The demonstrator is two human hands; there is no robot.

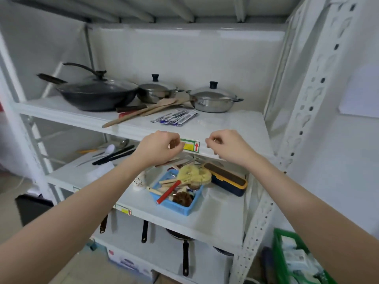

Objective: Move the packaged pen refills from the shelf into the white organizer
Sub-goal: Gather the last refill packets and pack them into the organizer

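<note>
Several packaged pen refills (174,117) lie in a loose fan on the upper white shelf (225,128), just in front of the pots. My left hand (159,147) hovers at the shelf's front edge, below and slightly left of the packets, fingers curled in with nothing in them. My right hand (225,145) is level with it, to the right of the packets, fingers also curled and empty. Neither hand touches the refills. No white organizer is in view.
Behind the refills stand a dark wok (96,95), two lidded steel pots (213,99) and wooden spatulas (143,111). On the shelf below sit a blue basket of brushes (178,206), a navy and yellow case (227,179) and cutlery (112,152). A green crate (281,261) stands at the floor right.
</note>
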